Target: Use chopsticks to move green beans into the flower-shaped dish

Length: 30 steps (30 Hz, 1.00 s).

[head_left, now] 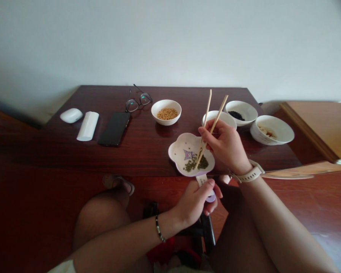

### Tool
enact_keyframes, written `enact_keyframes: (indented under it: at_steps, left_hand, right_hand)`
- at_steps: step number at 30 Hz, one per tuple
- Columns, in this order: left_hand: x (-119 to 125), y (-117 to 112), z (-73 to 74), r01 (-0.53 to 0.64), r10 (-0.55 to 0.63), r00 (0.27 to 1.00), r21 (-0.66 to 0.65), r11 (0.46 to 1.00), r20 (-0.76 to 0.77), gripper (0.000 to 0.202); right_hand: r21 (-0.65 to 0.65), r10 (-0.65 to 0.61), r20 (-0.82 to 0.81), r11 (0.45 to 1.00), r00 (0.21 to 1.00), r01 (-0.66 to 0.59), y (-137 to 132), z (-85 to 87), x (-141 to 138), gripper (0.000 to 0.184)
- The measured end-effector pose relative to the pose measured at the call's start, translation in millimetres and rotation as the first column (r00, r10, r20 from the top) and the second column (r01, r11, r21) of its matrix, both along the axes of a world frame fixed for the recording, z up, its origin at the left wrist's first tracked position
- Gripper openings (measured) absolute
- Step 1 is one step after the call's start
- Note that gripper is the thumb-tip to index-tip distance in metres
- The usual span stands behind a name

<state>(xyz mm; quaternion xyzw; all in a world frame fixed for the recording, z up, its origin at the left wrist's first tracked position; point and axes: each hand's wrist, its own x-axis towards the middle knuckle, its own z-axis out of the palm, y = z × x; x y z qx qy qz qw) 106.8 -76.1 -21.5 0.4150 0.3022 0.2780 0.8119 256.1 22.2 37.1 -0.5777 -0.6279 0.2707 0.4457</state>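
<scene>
Pinching wooden chopsticks (211, 117) in your right fingers (207, 133), tips resting among green beans (195, 164) on a flower-shaped plate (177, 151); your left fingers (206, 186) close around a small lilac-and-white object (211, 196); yellow beans (167, 113) remain in a white bowl (166, 122).

just behind the left hand (194, 204) sits a thin black bead bracelet (159, 228) with silver pieces; beyond that hand, a white watch (248, 175) on a wide ridged strap; below it, pale shorts (63, 267) end above a bare knee (100, 216)
</scene>
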Motion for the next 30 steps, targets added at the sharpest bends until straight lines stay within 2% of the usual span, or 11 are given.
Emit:
enact_keyframes:
  at_steps: [9,17,21,26,30]
  left_hand:
    - [-1,0,2.7,0.005,-0.005,1.0,0.005,1.0,-0.005,0.047]
    - [-2,1,2.5,0.02,-0.02,1.0,0.004,1.0,-0.021,0.048]
    - [-3,1,3.8,0.024,-0.024,1.0,0.001,1.0,-0.019,0.047]
    - [-3,-1,0.7,0.017,-0.017,1.0,0.013,1.0,0.005,0.048]
    - [2,-6,-3.1,-0.024,0.023,0.999,0.01,1.0,0.038,0.047]
  right_hand:
    - [-0.086,-0.012,-0.273,0.996,0.962,-0.012,-20,-0.9,25,0.036]
    - [-0.142,0.025,-0.453,0.985,0.891,-0.1,-29,-0.2,41,0.031]
    - [-0.161,0.052,-0.454,0.977,0.89,-0.139,-33,1.2,46,0.032]
    - [-0.153,0.044,-0.355,0.983,0.934,-0.104,-40,2.9,53,0.04]
    - [-0.094,0.028,-0.297,0.994,0.954,-0.059,-49,5.5,55,0.049]
